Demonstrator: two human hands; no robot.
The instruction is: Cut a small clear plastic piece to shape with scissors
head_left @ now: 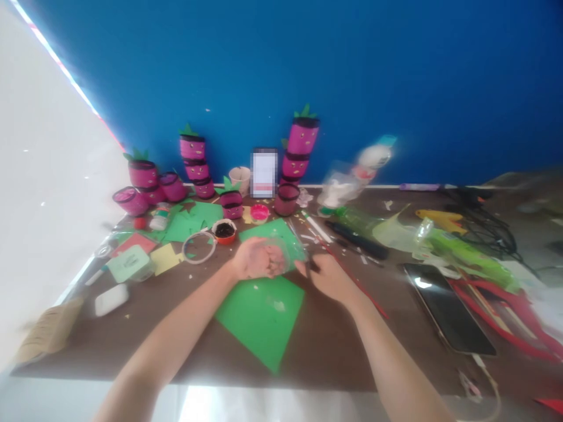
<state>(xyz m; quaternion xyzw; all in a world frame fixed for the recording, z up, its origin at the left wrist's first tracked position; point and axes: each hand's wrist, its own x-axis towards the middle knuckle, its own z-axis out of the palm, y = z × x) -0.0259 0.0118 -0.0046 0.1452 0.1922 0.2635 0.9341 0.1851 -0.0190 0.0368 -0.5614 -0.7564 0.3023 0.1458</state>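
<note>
Near the middle of the table, my left hand [259, 259] is closed around a clear plastic piece [288, 249], curved like part of a bottle or cup. Its outline is blurred. My right hand [331, 276] is closed on a dark-handled tool [313, 265] beside the plastic; its kind cannot be made out. Under and beyond the hands lies a green sheet [281, 230]. Closer to me is another green sheet [268, 316] with a pale scrap on it.
Purple pots with faces [196, 170] stand stacked along the blue wall, near a propped phone [264, 176]. Left are a tape ring [199, 247], a black-filled cup [224, 231] and a twine roll [53, 328]. Right are a dark phone [448, 308] and a yellow glue gun [440, 220].
</note>
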